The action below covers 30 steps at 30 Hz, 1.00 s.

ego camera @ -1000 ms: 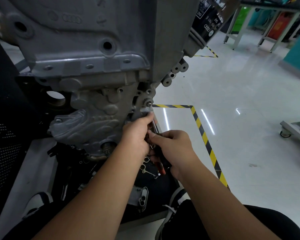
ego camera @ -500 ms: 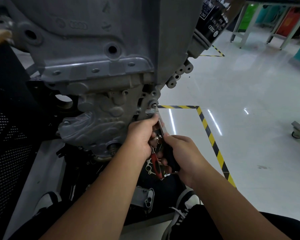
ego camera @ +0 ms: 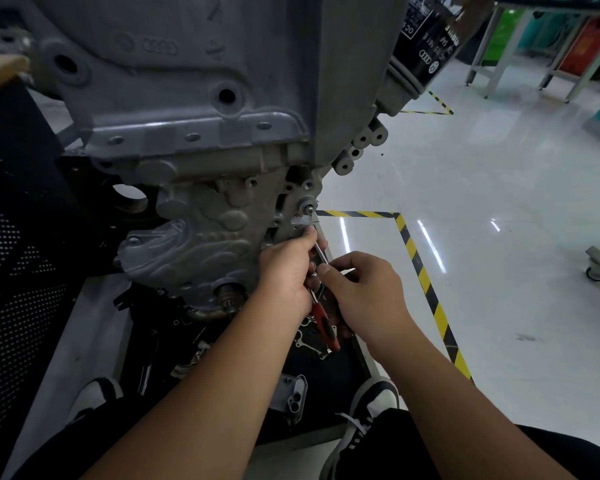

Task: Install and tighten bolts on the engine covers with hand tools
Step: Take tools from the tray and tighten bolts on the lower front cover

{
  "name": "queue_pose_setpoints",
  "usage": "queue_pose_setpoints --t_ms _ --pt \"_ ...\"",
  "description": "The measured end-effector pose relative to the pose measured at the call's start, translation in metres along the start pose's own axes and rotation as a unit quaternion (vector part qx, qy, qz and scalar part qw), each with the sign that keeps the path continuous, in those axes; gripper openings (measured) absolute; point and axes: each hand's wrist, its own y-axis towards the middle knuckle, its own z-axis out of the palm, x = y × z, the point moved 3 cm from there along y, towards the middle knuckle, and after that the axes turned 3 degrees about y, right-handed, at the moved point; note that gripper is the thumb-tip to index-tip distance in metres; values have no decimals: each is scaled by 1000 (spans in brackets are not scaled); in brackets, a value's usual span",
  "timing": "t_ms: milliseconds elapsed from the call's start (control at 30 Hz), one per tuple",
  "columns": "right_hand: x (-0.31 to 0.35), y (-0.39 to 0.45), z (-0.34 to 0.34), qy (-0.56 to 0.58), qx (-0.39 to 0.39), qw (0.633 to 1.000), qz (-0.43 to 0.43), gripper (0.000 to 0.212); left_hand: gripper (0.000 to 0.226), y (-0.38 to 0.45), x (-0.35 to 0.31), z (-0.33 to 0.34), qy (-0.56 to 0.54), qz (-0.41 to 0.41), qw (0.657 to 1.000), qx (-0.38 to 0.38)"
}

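The grey cast-metal engine block [ego camera: 194, 133] fills the far left. A black cylindrical oil filter [ego camera: 426, 46] juts from its far right side. The left hand [ego camera: 286, 271] lies against the block's near right corner, with the right hand [ego camera: 364, 292] just right of it. Between them runs the red-handled steel ratchet [ego camera: 323, 318], pointing at a small steel bolt [ego camera: 308, 208] on the block. Yellow-and-black floor tape [ego camera: 426, 289] lies right of the hands.

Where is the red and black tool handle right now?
In the head view, the red and black tool handle hangs low in the middle, between the left hand and the right hand, just below the grey engine cover.
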Motion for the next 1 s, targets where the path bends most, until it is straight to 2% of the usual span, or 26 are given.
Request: queue_pose_setpoints --t_ms 167,300,633,733,800,900,1000 --pt "3 0 -1 -87 -60 992 -63 16 33 -2 1 2 -41 -1 999 -2" --pt "6 0 -1 -100 -77 988 -86 24 33 -4 4 4 -66 -15 998 -2" --pt "9 0 -3 -120 -84 987 -67 26 16 -5 5 0 -69 -56 995 -35" --pt "9 -2 1 -74 -65 994 -40 16 16 -1 1 -5 -52 -57 996 -40" --pt "10 -3 5 12 -36 999 9 12 17 0 0 -6 -43 -63 997 -31" --pt "8 -9 9 199 15 975 98 22 19 0 0 -7 -35 -64 997 -16" --pt "8 -10 9 243 27 962 126 20 21 0 0 -5 -23 -70 997 14"
